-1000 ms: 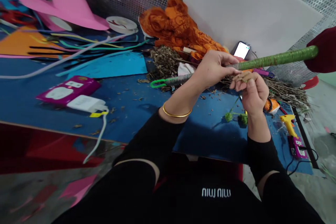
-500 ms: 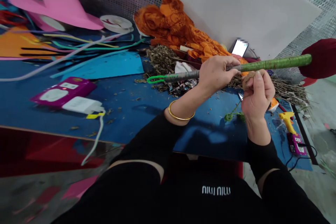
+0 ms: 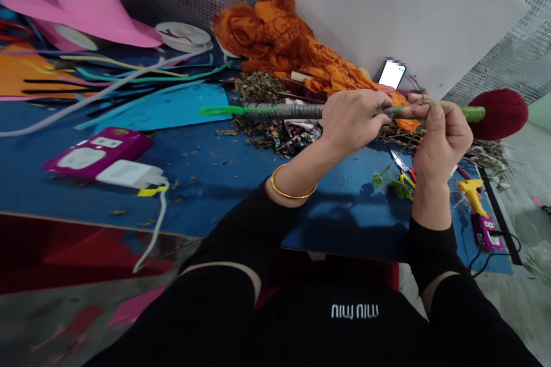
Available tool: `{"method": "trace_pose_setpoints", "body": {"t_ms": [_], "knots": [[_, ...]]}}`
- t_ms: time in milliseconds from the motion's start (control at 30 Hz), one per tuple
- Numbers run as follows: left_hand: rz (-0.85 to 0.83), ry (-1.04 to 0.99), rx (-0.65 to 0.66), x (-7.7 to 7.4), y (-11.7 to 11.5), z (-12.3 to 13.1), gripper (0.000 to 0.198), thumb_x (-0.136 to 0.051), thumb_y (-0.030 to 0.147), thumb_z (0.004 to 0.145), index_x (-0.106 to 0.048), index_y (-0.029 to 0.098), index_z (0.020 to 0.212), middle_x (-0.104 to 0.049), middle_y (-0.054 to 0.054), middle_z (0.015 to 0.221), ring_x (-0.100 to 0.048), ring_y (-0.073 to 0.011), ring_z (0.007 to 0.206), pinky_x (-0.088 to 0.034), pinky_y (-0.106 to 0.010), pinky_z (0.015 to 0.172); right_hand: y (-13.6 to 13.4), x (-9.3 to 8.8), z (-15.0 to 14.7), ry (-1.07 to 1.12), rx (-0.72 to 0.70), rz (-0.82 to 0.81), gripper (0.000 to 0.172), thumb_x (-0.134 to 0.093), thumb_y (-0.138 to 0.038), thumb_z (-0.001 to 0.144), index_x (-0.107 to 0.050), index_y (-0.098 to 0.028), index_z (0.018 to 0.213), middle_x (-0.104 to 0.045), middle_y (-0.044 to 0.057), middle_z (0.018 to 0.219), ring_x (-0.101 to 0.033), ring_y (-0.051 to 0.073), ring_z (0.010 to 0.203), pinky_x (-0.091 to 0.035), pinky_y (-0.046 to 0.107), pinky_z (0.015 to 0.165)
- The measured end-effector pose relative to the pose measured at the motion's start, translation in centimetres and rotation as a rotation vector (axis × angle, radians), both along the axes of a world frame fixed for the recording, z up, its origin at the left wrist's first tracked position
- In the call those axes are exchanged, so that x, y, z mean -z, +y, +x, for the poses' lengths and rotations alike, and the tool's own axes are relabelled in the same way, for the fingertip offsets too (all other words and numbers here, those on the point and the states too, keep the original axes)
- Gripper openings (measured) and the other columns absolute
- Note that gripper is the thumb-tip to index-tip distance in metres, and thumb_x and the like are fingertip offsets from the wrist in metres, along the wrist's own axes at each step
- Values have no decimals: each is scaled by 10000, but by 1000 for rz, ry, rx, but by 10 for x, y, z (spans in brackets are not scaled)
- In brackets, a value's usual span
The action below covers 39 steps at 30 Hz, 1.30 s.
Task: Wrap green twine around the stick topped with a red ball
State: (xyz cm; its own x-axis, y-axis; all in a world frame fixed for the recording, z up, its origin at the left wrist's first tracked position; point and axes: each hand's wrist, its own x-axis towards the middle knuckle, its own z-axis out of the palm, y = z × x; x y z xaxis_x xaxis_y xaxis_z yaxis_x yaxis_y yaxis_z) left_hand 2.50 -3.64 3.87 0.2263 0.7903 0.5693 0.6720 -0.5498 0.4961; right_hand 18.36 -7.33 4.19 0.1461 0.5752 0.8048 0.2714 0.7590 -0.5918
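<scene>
A long wrapped stick (image 3: 297, 111) lies level across my view, grey on the left and green towards the right. At its left end is a bright green loop (image 3: 220, 110), at its right end a dark red fabric-covered bulb (image 3: 501, 113). My left hand (image 3: 353, 120) is closed around the stick near its middle. Closer to the bulb, my right hand (image 3: 443, 140) pinches a thin green yarn against the stick's green part; its fingertips partly hide the strand. Below, a loose tangle of green yarn (image 3: 401, 188) rests on the table beside scissors (image 3: 400, 161).
Orange cloth (image 3: 275, 28) and dried plant stems (image 3: 262, 89) lie behind the stick. A purple power strip (image 3: 101, 152) with a white plug sits at left, near pipe cleaners and blue sheet (image 3: 172, 106). At right are a yellow glue gun (image 3: 472, 192) and a phone (image 3: 391, 74).
The stick has shifted left and swung nearly level, its bulb now lower and fully in view. My right hand has risen from below the stick to its green part, moving slightly right.
</scene>
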Motion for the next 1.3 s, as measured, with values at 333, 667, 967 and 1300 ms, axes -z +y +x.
{"method": "trace_pose_setpoints", "body": {"t_ms": [333, 667, 967, 1300], "knots": [[108, 163, 81, 11, -3, 8, 258, -605, 357, 934, -806, 290, 1082, -802, -67, 958, -714, -282, 864, -492, -394, 732, 14, 3, 6, 17, 29, -88, 289, -642, -513, 1005, -747, -279, 871, -778, 33, 869, -774, 219, 970, -638, 460, 993], [181, 342, 114, 8, -12, 14, 332, -606, 261, 948, -738, 204, 1248, -795, -86, 985, -716, -247, 852, -478, -352, 736, 29, 6, 13, 131, -61, -178, 268, -763, -484, 930, -746, -249, 802, -798, -1, 819, -737, 151, 803, -632, 357, 843], [322, 411, 117, 9, -13, 16, 314, -475, 280, 1037, -765, 281, 1157, -765, -56, 844, -679, -227, 744, -430, -356, 657, 29, 7, 18, 74, -22, -248, 299, -716, -527, 958, -734, -265, 816, -796, 9, 838, -699, 164, 819, -607, 387, 892], [340, 348, 166, 13, -9, 17, 325, -492, 229, 1013, -798, 265, 1116, -775, -71, 893, -684, -240, 811, -445, -376, 705, 31, 8, 19, 124, -47, -260, 266, -733, -449, 948, -733, -223, 807, -767, 9, 796, -742, 161, 800, -622, 372, 850]]}}
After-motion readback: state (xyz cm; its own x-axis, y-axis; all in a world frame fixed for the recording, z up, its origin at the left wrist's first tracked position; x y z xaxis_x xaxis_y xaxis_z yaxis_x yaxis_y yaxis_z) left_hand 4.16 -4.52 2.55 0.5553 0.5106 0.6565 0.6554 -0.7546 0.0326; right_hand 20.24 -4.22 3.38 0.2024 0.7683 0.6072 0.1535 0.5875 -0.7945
